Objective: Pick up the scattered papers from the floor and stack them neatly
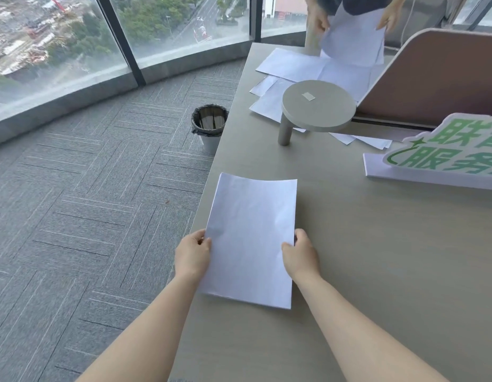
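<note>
Gripping the stack (250,238) by its long edges, the left hand (192,253) and right hand (301,255) pinched it over the counter (377,257) near the edge. More papers (294,67) lay spread at the far end. A bin (210,125) on the floor was lined with a dark bag; couldn't really tell what's inside.

Matt white paper stack (250,238), smooth matt wood-look table (377,257), rough grey carpet (88,188)
</note>
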`<state>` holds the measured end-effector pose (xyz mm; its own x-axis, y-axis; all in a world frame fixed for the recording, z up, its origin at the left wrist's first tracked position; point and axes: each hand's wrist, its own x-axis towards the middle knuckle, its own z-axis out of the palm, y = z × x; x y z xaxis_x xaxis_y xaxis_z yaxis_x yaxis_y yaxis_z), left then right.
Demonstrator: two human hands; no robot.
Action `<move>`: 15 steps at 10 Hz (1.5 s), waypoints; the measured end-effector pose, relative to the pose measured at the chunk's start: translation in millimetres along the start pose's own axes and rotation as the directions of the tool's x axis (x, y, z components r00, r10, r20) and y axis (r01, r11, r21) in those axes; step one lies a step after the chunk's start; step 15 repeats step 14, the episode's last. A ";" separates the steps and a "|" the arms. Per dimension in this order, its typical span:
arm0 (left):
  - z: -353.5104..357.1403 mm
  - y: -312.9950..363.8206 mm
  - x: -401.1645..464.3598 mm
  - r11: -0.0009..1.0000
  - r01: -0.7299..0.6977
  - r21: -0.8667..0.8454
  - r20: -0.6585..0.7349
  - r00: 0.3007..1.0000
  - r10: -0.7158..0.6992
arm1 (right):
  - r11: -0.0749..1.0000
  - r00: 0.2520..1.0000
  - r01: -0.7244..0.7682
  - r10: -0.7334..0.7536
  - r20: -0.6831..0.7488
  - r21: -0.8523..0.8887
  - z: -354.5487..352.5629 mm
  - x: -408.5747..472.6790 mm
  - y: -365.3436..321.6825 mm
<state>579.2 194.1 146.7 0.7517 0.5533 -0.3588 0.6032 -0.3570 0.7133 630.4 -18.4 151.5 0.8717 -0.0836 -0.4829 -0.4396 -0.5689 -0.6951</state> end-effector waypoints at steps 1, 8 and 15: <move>3.3 -0.2 -0.3 0.999 0.025 0.041 -0.066 0.998 -0.022 | 0.992 0.999 0.013 -0.019 -0.043 -0.129 -1.7 0.2 3.4; 10.1 -8.4 8.9 0.996 0.072 0.048 -0.179 0.982 -0.062 | 0.958 0.985 0.074 -0.113 -0.128 -0.276 0.0 1.4 16.5; -6.3 -23.4 2.1 1.000 0.007 -0.019 -0.176 0.984 -0.010 | 0.994 0.987 0.013 -0.031 -0.158 -0.111 -17.8 -7.6 38.0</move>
